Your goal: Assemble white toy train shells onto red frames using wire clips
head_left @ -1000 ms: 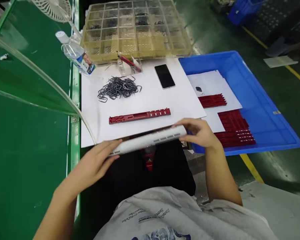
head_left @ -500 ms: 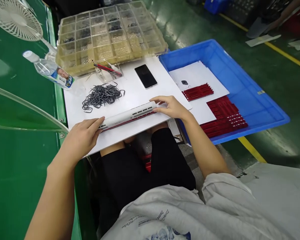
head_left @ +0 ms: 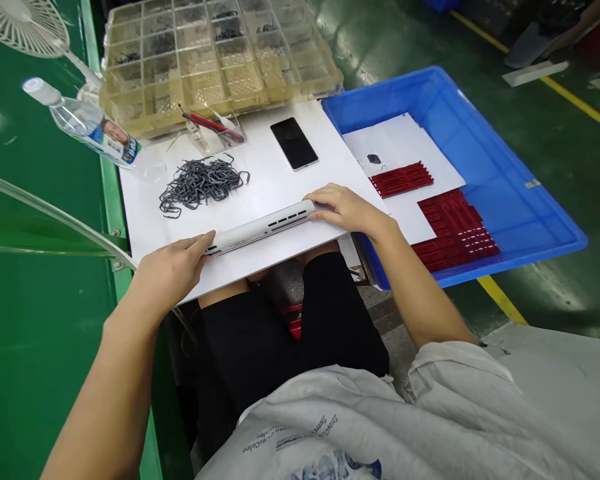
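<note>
**Both hands spread on white slotted bar, clips still heaped**

Left hand (head_left: 173,267) flat and open, fingertips against the near-left end of the white slotted bar (head_left: 260,228); right hand (head_left: 343,208) curved over its far-right end, no pinch. Bar lying across the white board (head_left: 240,190), between the hands. Farther away, a loose heap of dark wire clips (head_left: 203,183), a phone (head_left: 294,143) and a compartment tray (head_left: 215,63). To the right, in a blue crate (head_left: 505,167), stacks of red slotted strips (head_left: 453,230) on paper (head_left: 400,140).

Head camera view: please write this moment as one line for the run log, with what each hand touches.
left hand: at left end of white slotted bar | right hand: on bar's right end | bar lies on: white board | beside: blue tray, red bars
</note>
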Demonstrator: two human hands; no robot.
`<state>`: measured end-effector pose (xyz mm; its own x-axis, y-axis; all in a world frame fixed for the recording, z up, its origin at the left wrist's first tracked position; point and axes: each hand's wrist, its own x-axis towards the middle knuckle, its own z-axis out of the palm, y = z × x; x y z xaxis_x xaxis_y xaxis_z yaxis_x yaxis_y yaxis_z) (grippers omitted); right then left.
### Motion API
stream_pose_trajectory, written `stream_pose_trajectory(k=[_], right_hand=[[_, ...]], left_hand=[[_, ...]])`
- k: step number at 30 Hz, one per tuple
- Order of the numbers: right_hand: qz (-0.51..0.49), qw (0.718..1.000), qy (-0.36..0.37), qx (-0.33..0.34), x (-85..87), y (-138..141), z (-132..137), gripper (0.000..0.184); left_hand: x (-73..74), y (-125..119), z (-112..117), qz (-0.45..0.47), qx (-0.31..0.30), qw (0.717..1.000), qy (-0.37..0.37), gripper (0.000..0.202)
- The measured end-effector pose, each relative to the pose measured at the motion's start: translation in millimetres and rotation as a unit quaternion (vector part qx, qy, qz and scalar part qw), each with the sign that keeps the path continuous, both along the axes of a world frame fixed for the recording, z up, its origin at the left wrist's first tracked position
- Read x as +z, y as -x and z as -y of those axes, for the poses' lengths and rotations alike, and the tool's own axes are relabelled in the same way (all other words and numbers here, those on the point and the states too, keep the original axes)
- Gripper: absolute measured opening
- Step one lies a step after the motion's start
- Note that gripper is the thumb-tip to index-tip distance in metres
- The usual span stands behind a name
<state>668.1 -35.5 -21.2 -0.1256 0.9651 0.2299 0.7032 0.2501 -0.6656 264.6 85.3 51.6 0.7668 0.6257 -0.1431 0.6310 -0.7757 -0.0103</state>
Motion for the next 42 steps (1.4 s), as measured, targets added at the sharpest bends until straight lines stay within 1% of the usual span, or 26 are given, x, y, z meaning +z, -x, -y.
stream_pose_trajectory(k=[3,5,7,9,10,11,13,15,16,17,18,20,21,23,25,28,30,32,33,35,36,37,38,39,41,42], right_hand=[[0.032,0.999,-0.009,-0.003,-3.3,2.1,-1.9,0.042],[0.047,0.999,-0.003,-0.02,-2.9,6.7,-2.5,0.042],[0.037,0.999,0.008,-0.032,1.2,12.7,0.7,0.042],[-0.033,0.998,0.028,-0.036,7.7,19.4,11.7,0.042],[-0.093,0.994,0.042,-0.04,10.9,23.2,20.9,0.042],[-0.161,0.984,0.056,-0.049,13.4,27.2,32.4,0.042],[-0.29,0.951,0.073,-0.082,15.7,36.7,60.0,0.045],[-0.375,0.915,0.076,-0.125,14.6,47.6,88.6,0.049],[-0.402,0.901,0.077,-0.145,13.0,53.2,101.5,0.048],[-0.423,0.888,0.082,-0.162,11.0,58.5,113.0,0.046],[-0.438,0.878,0.089,-0.173,8.7,63.3,122.7,0.044],[-0.454,0.866,0.106,-0.181,4.2,71.0,137.3,0.046],[-0.456,0.865,0.113,-0.177,2.4,73.8,142.4,0.049],[-0.449,0.87,0.121,-0.163,0.6,77.7,149.2,0.056],[-0.438,0.879,0.123,-0.145,1.2,80.1,152.7,0.059],[-0.427,0.89,0.109,-0.118,3.9,81.5,155.1,0.059],[-0.421,0.896,0.101,-0.099,5.3,80.4,156.5,0.06],[-0.398,0.909,0.1,-0.081,7.4,78.0,158.0,0.06],[-0.367,0.922,0.102,-0.074,9.4,77.0,158.8,0.059],[-0.25,0.961,0.098,-0.072,16.8,78.1,159.8,0.052],[-0.168,0.979,0.081,-0.083,22.4,81.4,159.8,0.05],[-0.079,0.991,0.054,-0.092,29.0,87.1,159.4,0.051],[0.004,0.996,0.02,-0.092,36.1,95.3,158.5,0.056],[0.074,0.994,-0.015,-0.077,43.1,105.7,157.0,0.064],[0.174,0.983,-0.055,-0.008,54.0,130.0,152.0,0.08],[0.211,0.975,-0.061,0.034,56.7,141.9,148.7,0.081]], left_hand=[[-6.1,-4.7,3.4,-0.034,0.012,0.999,-0.021,0.057],[-10.6,-7.7,2.4,-0.011,0.01,1.0,-0.011,0.059],[-12.6,-7.3,0.1,0.019,0.004,1.0,0.02,0.063],[-10.5,-0.9,1.3,0.067,0.008,0.994,0.089,0.068],[-8.2,4.8,5.2,0.101,0.016,0.985,0.14,0.071],[-5.5,12.2,11.6,0.142,0.027,0.97,0.197,0.073],[-0.6,30.1,32.1,0.223,0.044,0.924,0.308,0.079],[1.6,49.3,58.9,0.284,0.04,0.878,0.383,0.08],[1.2,58.3,72.5,0.308,0.031,0.863,0.399,0.076],[-0.3,66.6,85.5,0.327,0.025,0.855,0.402,0.072],[-2.8,74.2,97.1,0.341,0.023,0.853,0.395,0.067],[-9.5,87.0,115.3,0.359,0.024,0.857,0.368,0.061],[-13.2,92.2,121.7,0.364,0.023,0.86,0.357,0.062],[-19.6,100.3,130.2,0.374,0.013,0.86,0.348,0.067],[-23.5,105.4,134.5,0.397,-0.01,0.853,0.339,0.07],[-24.9,109.0,137.7,0.433,-0.04,0.838,0.329,0.073],[-24.8,110.6,139.0,0.445,-0.044,0.832,0.328,0.073],[-25.2,113.0,140.0,0.455,-0.045,0.825,0.331,0.074],[-25.8,114.5,140.5,0.46,-0.044,0.822,0.334,0.073],[-27.1,117.9,141.3,0.467,-0.037,0.816,0.339,0.073],[-27.7,119.4,141.8,0.467,-0.03,0.814,0.343,0.072],[-27.9,120.4,142.4,0.467,-0.022,0.814,0.346,0.072],[-27.9,120.8,143.0,0.467,-0.015,0.812,0.349,0.071],[-27.5,120.5,143.7,0.469,-0.01,0.81,0.352,0.071],[-26.1,117.4,145.4,0.473,-0.007,0.805,0.359,0.071],[-25.3,115.1,146.4,0.473,-0.009,0.803,0.362,0.071]])
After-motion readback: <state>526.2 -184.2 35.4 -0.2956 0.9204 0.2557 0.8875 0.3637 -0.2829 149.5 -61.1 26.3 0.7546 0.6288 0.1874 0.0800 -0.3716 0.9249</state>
